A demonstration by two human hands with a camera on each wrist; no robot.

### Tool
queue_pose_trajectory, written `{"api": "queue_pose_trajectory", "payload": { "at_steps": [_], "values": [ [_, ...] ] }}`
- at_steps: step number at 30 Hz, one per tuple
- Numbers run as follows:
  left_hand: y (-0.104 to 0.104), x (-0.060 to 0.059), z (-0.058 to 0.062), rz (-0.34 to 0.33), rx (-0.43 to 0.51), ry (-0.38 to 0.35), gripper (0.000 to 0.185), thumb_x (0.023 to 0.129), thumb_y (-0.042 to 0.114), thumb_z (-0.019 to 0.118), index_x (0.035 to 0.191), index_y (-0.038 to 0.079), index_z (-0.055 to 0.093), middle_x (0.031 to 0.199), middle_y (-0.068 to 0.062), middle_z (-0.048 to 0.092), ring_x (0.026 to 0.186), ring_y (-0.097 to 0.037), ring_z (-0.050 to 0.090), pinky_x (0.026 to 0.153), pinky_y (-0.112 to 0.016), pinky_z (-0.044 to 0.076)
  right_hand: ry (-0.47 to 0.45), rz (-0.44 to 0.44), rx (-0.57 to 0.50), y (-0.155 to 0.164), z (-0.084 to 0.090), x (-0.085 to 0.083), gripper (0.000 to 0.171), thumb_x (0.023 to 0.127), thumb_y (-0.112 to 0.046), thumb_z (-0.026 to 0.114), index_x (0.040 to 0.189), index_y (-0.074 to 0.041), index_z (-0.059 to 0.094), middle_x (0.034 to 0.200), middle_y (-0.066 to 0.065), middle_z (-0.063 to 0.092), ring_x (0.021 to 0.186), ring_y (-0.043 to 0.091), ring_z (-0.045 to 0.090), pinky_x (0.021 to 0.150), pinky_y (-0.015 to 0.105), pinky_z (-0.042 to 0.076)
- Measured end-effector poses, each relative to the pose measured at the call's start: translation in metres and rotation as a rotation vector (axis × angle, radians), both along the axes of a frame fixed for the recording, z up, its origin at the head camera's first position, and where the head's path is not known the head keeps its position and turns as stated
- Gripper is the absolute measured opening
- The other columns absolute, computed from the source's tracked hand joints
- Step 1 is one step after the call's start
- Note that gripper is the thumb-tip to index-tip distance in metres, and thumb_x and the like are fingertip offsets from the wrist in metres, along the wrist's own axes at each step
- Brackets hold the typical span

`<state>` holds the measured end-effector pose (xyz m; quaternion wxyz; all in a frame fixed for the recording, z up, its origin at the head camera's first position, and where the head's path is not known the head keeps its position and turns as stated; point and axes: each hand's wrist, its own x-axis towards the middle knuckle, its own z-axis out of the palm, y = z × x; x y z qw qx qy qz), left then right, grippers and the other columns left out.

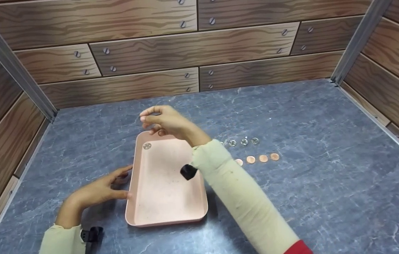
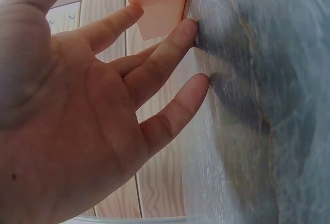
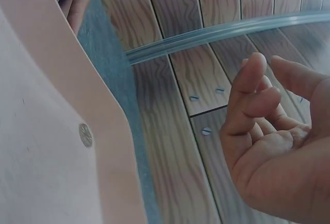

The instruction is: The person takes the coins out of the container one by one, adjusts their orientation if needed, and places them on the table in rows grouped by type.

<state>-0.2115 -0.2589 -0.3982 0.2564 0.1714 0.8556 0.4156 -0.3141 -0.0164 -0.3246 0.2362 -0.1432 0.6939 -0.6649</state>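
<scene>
A pink rectangular tray point(image 1: 166, 183) lies on the blue marbled table. Inside its far left corner sits one small round silvery, clear-looking disc point(image 1: 147, 145), which also shows in the right wrist view point(image 3: 85, 135). My left hand point(image 1: 95, 192) rests at the tray's left side, thumb and fingertips at the wall; in the left wrist view its fingers spread out straight. Over the tray's far edge hovers my right hand point(image 1: 167, 121). Its fingers are loosely bent, and the right wrist view shows a gap between thumb and index finger with nothing in it.
Right of the tray runs a row of silvery discs point(image 1: 244, 141), with a row of copper-coloured discs point(image 1: 263, 158) nearer me. My right forearm hides the left ends of both rows. Wood-patterned walls point(image 1: 150, 56) enclose the table at the back and sides.
</scene>
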Motion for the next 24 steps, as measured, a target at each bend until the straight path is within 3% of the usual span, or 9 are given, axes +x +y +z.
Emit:
{"api": "queue_pose_trajectory", "payload": {
  "at_steps": [6, 12, 15, 20, 24],
  "values": [
    [0.000, 0.000, 0.000, -0.005, -0.010, -0.002, 0.093, 0.086, 0.033, 0.073, 0.154, 0.006, 0.017, 0.152, -0.034, 0.025, 0.137, -0.052, 0.031, 0.106, -0.059, 0.039, -0.108, -0.081, -0.110, -0.018, -0.022, -0.006, 0.023, 0.093, -0.011, 0.063, 0.116, -0.007, 0.061, 0.085, 0.002, 0.064, 0.055, 0.009, 0.058, 0.047, 0.016, 0.041],
    [0.000, 0.000, -0.002, -0.012, 0.014, -0.009, 0.092, 0.086, 0.031, 0.073, 0.154, 0.005, 0.016, 0.151, -0.035, 0.026, 0.138, -0.052, 0.031, 0.104, -0.057, 0.042, -0.167, -0.087, -0.166, -0.027, -0.051, -0.011, 0.034, 0.094, -0.012, 0.062, 0.125, -0.002, 0.055, 0.089, 0.002, 0.062, 0.054, 0.005, 0.057, 0.045, 0.013, 0.040],
    [-0.001, 0.000, -0.002, -0.012, 0.019, -0.012, 0.092, 0.086, 0.031, 0.072, 0.154, 0.005, 0.016, 0.151, -0.035, 0.025, 0.138, -0.052, 0.030, 0.104, -0.057, 0.042, -0.189, -0.099, -0.188, -0.031, -0.060, -0.011, 0.031, 0.094, -0.013, 0.062, 0.122, -0.003, 0.056, 0.088, 0.001, 0.061, 0.052, 0.004, 0.057, 0.044, 0.012, 0.040],
    [-0.001, 0.000, -0.001, -0.015, 0.000, 0.004, 0.092, 0.087, 0.032, 0.072, 0.154, 0.004, 0.016, 0.150, -0.035, 0.027, 0.137, -0.052, 0.031, 0.105, -0.058, 0.040, -0.208, -0.123, -0.178, -0.040, -0.072, -0.011, 0.019, 0.092, -0.013, 0.065, 0.110, -0.009, 0.063, 0.092, 0.004, 0.063, 0.052, 0.005, 0.056, 0.044, 0.013, 0.039],
    [-0.001, 0.000, -0.002, -0.018, 0.000, 0.008, 0.091, 0.087, 0.033, 0.071, 0.154, 0.005, 0.016, 0.150, -0.035, 0.028, 0.137, -0.052, 0.032, 0.105, -0.058, 0.040, -0.176, -0.131, -0.123, -0.045, -0.080, -0.012, 0.024, 0.091, -0.012, 0.065, 0.114, -0.006, 0.063, 0.107, 0.013, 0.066, 0.052, 0.006, 0.056, 0.045, 0.015, 0.036]
  ]
}}
